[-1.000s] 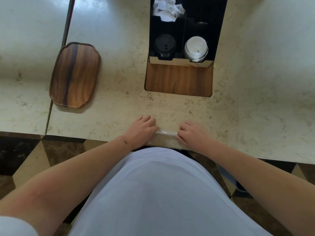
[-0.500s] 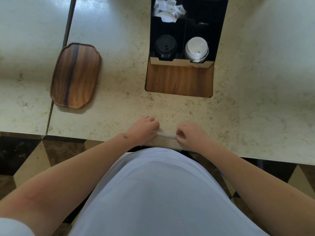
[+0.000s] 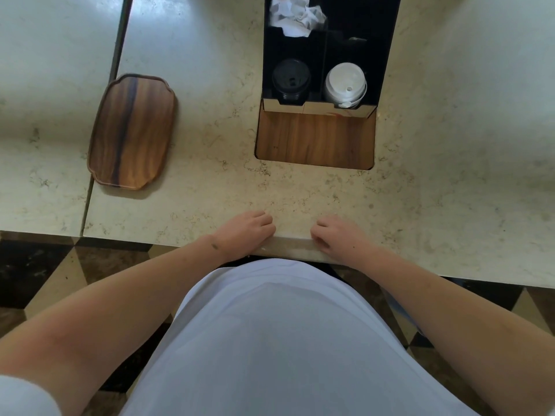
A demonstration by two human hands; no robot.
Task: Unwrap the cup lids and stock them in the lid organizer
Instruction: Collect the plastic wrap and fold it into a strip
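hands at the counter's near edge, lids already in the organizer

both hands lay on the near edge of the pale, speckled stone counter (image 3: 210,121), a little apart from each other. the left hand (image 3: 244,232) had its fingers curled in toward the palm, knuckles up, with nothing visible in its grasp. the right hand (image 3: 338,235) was curled the same way, its fingertips (image 3: 318,235) tucked against the counter's lip; it held nothing that could be seen.

the black, box-shaped lid organizer (image 3: 387,49) sat in a rectangular cut-out toward the counter's far edge, right of centre, with a brown wooden panel (image 3: 315,139) showing at the near end of that cut-out. in the organizer's near-left compartment stood a stack of round black plastic cup lids (image 3: 290,79). in the near-right compartment stood a stack of round white plastic cup lids (image 3: 345,84), beside the black stack with a divider between them. a crumpled wad of clear-white wrapping (image 3: 295,16) lay in the far-left compartment, behind the black lids.

a brown wooden tray with scalloped corners (image 3: 132,132) lay flat near the counter's left edge, well apart from the organizer and from both hands. it sat just right of the dark seam (image 3: 115,55) dividing this counter from the neighbouring slab.
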